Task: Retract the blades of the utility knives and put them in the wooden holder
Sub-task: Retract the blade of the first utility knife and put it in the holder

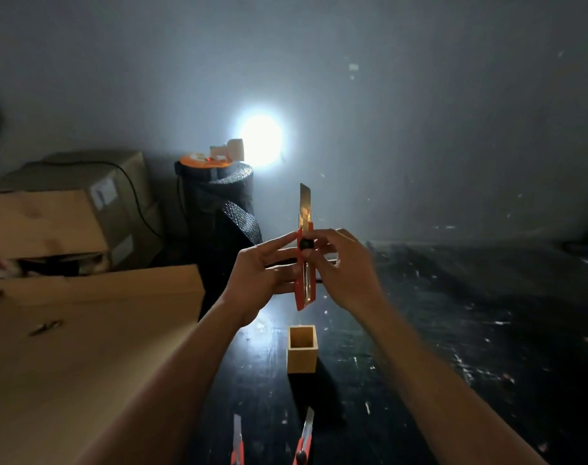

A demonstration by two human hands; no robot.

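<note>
I hold a red utility knife (305, 283) upright in front of me, its long blade (305, 203) extended and pointing up. My left hand (259, 280) grips the handle from the left. My right hand (343, 266) grips it from the right, with the thumb at the black slider knob (306, 244). Below the knife, a small square wooden holder (302, 350) stands on the dark table, with nothing visible inside. Two more red utility knives lie at the bottom edge with blades out, one at left (237, 441) and one at right (305, 437).
A large cardboard sheet (84, 347) covers the left side. Cardboard boxes (68, 209) are stacked behind it. A black foam roll (225, 203) with an orange reel on top stands at the back, in front of a bright lamp (260, 139). The dark table (453, 330) is scuffed.
</note>
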